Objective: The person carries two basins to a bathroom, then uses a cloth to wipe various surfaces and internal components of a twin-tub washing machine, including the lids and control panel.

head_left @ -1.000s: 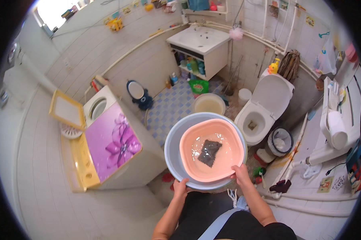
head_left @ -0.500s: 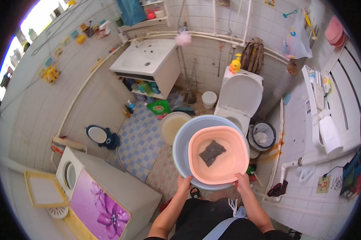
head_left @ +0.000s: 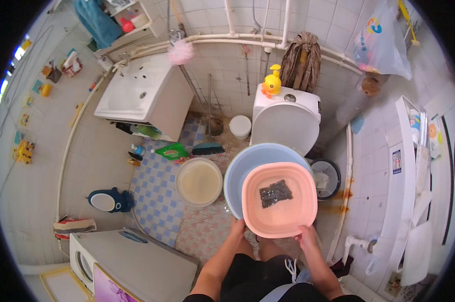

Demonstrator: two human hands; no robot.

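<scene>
I carry a large light-blue basin (head_left: pixel 232 176) with a smaller pink basin (head_left: pixel 254 227) nested in it, off toward its near right side. A dark grey, wet-looking cloth (head_left: pixel 276 194) with zigzag edges lies on the pink basin's floor. My left hand (head_left: pixel 238 225) is closed on the blue basin's near left rim, close beside the pink one. At the near right corner, my right hand (head_left: pixel 304 235) grips the pink basin's rim; whether its hidden fingers also hold the blue rim, I cannot tell.
Ahead stands a toilet (head_left: pixel 286 126) with a yellow duck bottle (head_left: pixel 272 83) on its tank. A tub of cloudy water (head_left: pixel 199 182) is on the tiled floor to the left. A waste bin (head_left: pixel 326 179) stands at right, a sink cabinet (head_left: pixel 159 100) far left, a washing machine (head_left: pixel 137 256) near left.
The view has moved forward, closer to the toilet. Within the blue basin, the pink one sits nearer to me and further right. The cloth has turned and lies flatter.
</scene>
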